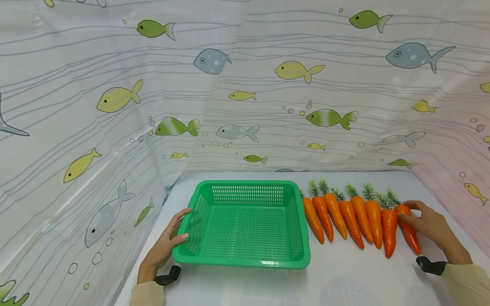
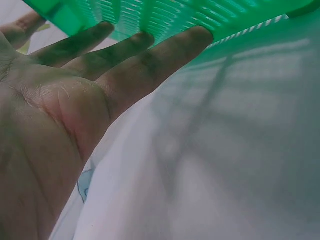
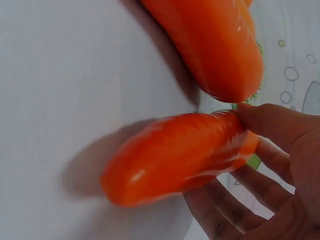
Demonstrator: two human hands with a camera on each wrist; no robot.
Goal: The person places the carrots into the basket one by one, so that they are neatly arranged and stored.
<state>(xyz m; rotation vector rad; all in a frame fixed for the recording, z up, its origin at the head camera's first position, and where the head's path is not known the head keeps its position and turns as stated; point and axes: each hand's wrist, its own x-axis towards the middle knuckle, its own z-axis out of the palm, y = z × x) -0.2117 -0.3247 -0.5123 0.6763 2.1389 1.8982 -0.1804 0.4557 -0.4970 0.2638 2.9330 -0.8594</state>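
Note:
A green plastic basket (image 1: 245,257) with slotted walls stands on the table, with nothing inside it. At its left side is my left hand (image 1: 168,238), its thumb and a fingertip at the rim. In the left wrist view the spread, fairly straight fingers (image 2: 150,65) reach up to the slotted wall. My right hand (image 1: 428,223) holds the rightmost orange carrot (image 1: 409,233) near its leafy top, thumb on one side and fingers on the other. That carrot (image 3: 170,160) casts a shadow on the tabletop in the right wrist view; its leaves are mostly hidden there.
Several more carrots (image 1: 352,223) with green tops lie side by side between the basket and my right hand. The closest carrot (image 3: 215,50) is right by my right thumb. Behind the white table (image 1: 268,284) hangs a fish-patterned sheet (image 1: 264,110), also along both sides.

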